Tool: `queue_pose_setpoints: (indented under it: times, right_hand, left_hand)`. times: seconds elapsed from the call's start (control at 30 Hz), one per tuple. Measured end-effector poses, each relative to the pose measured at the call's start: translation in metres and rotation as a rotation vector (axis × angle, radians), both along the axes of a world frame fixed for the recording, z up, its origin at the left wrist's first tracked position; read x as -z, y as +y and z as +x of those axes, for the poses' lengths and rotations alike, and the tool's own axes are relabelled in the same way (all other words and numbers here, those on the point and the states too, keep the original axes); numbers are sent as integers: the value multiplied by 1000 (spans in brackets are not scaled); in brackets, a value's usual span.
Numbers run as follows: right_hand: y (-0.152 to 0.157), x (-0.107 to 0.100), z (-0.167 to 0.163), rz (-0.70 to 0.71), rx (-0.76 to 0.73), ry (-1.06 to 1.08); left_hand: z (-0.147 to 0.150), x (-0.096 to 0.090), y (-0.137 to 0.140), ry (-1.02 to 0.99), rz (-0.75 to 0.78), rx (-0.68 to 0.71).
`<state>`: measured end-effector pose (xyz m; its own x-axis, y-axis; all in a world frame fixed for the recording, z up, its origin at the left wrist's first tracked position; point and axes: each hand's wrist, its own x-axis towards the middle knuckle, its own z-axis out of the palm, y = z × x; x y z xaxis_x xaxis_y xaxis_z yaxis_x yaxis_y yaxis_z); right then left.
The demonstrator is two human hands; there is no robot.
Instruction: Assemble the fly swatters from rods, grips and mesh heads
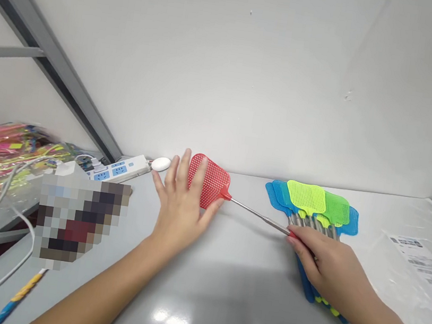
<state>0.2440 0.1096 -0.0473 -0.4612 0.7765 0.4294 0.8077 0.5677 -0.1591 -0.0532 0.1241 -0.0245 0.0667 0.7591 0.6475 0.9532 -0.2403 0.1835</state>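
A red fly swatter (216, 181) with a perforated head and a thin metal shaft lies slantwise across the middle of the view. My right hand (330, 264) grips its red handle end, fingers closed round it. Over the left part of the swatter's head my left hand (182, 200) rests with fingers spread, its thumb by the neck. Beneath and behind my right hand lies a pile of fly swatters (307, 197) with blue, yellow and green heads; my hand hides part of their handles.
A white power strip (120, 169) and a white oval object (160, 164) sit by the wall at left. Plastic-bagged colourful items (1, 169) fill a rack beside white cables. A pixelated patch covers part of the grey table (197, 299). Clear plastic with a label (422, 266) lies at right.
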Motion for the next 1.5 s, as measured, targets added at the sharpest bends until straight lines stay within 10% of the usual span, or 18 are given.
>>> queue_pose_setpoints:
  times: [0.53, 1.03, 1.3, 1.5]
  right_hand:
    - [-11, -3, -20, -71, -128, -56]
    - [5, -1, -4, -160, -84, -17]
    - [1, 0, -11, -194, -86, -29]
    - [-2, -3, -12, 50, -67, -71]
  left_hand:
    - [25, 22, -9, 398, -83, 463]
    - [-68, -7, 32, 463, -48, 240]
    - [-12, 21, 10, 509, -117, 439]
    - [15, 18, -7, 504, -141, 464]
